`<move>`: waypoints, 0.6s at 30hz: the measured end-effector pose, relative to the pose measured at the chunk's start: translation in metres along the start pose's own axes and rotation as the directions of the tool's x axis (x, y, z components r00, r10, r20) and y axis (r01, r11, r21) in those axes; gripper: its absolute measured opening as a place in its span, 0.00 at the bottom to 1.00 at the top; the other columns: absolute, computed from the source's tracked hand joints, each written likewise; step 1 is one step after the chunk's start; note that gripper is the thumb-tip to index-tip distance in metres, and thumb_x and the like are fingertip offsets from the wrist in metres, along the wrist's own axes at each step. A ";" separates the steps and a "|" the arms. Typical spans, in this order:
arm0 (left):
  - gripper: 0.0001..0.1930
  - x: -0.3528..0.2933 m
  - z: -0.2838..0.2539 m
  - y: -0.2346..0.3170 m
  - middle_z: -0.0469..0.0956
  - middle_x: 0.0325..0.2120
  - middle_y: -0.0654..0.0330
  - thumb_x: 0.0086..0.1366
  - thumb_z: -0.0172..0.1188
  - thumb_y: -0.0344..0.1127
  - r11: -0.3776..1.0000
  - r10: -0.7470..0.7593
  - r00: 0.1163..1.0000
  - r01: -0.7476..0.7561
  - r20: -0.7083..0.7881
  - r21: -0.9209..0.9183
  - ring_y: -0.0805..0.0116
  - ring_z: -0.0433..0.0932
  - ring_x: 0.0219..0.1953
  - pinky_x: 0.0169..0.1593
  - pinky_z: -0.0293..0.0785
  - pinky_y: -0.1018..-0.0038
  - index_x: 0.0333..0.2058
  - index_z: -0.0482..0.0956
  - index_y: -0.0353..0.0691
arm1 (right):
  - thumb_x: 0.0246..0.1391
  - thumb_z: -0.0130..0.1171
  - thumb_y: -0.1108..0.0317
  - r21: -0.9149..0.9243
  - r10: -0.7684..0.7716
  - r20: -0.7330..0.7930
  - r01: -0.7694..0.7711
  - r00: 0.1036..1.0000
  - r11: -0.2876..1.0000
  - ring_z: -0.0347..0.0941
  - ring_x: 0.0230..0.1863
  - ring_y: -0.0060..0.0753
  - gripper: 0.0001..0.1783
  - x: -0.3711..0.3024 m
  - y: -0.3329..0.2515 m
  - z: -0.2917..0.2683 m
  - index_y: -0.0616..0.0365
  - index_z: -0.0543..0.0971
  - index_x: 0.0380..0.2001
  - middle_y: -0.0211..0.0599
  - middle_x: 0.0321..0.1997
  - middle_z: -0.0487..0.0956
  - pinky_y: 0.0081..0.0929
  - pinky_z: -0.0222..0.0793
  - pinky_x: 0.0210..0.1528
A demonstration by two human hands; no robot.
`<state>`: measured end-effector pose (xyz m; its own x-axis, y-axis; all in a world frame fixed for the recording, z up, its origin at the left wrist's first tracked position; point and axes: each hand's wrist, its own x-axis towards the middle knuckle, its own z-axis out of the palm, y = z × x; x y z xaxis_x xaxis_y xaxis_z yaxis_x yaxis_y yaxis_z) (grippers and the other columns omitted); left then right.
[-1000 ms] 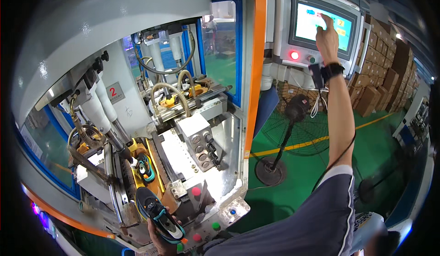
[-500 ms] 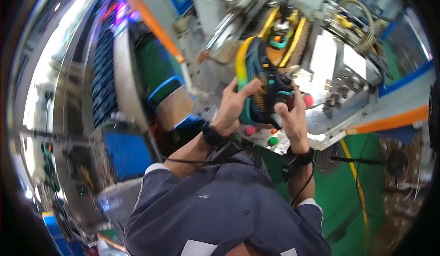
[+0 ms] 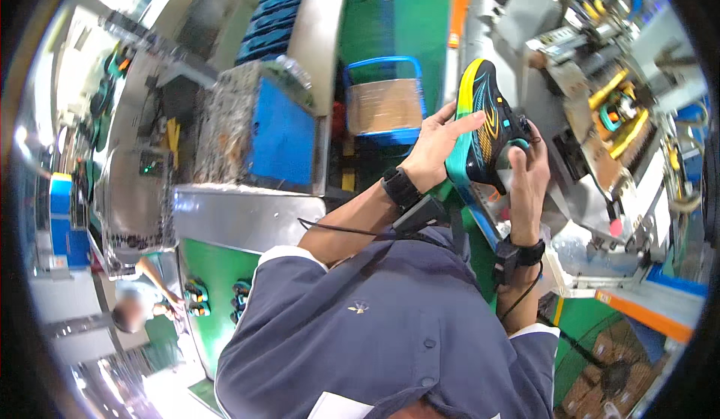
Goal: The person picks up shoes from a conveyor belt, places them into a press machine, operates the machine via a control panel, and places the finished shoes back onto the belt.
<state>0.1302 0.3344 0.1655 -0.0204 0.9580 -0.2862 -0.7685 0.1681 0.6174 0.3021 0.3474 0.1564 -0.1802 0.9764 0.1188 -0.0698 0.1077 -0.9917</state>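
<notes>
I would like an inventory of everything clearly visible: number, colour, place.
held shoe: one, black, yellow and teal, upper middle
machine: one, grey, right
second shoe: one, teal and dark, between yellow bars
trolley: one, blue frame, top
floor: one, green, around trolley
panel: one, blue, left of trolley
far shoes: several, dark, lower left
fan: one, dark, lower right
co-worker: one, light top, lower left
shirt: one, grey, lower middle
wrist devices: two, black, wrists
left hand: one, bare, gripping held shoe
right hand: one, bare, at held shoe
</notes>
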 end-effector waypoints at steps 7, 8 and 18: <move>0.31 -0.014 -0.072 0.070 0.80 0.41 0.59 0.59 0.65 0.25 0.934 0.343 0.927 -0.353 -0.154 -0.048 0.73 0.79 0.41 0.46 0.77 0.75 0.61 0.64 0.33 | 0.55 0.61 0.67 -0.173 0.173 0.009 -0.169 0.985 0.970 0.73 0.51 0.28 0.27 -0.070 -0.003 0.089 0.67 0.68 0.56 0.43 0.54 0.75 0.23 0.69 0.50; 0.34 -0.015 -0.075 0.075 0.80 0.42 0.58 0.58 0.66 0.25 0.901 0.430 0.886 -0.432 -0.171 0.029 0.73 0.78 0.42 0.47 0.76 0.76 0.62 0.62 0.33 | 0.53 0.62 0.69 -0.064 0.269 0.150 -0.262 0.951 0.963 0.74 0.47 0.26 0.26 -0.077 -0.002 0.107 0.67 0.70 0.54 0.40 0.50 0.76 0.21 0.70 0.47; 0.40 -0.033 -0.078 0.088 0.79 0.45 0.56 0.56 0.66 0.21 0.864 0.503 0.851 -0.498 -0.151 0.074 0.72 0.78 0.42 0.47 0.75 0.76 0.65 0.56 0.33 | 0.46 0.66 0.75 0.101 0.399 0.378 -0.466 0.835 0.879 0.74 0.36 0.21 0.26 -0.102 0.001 0.182 0.68 0.72 0.51 0.34 0.40 0.77 0.20 0.74 0.39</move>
<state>0.0131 0.2988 0.1719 -0.5002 0.8648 -0.0435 -0.6068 -0.3143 0.7301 0.1417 0.2143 0.1524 -0.5489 0.7882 -0.2784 -0.0763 -0.3789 -0.9223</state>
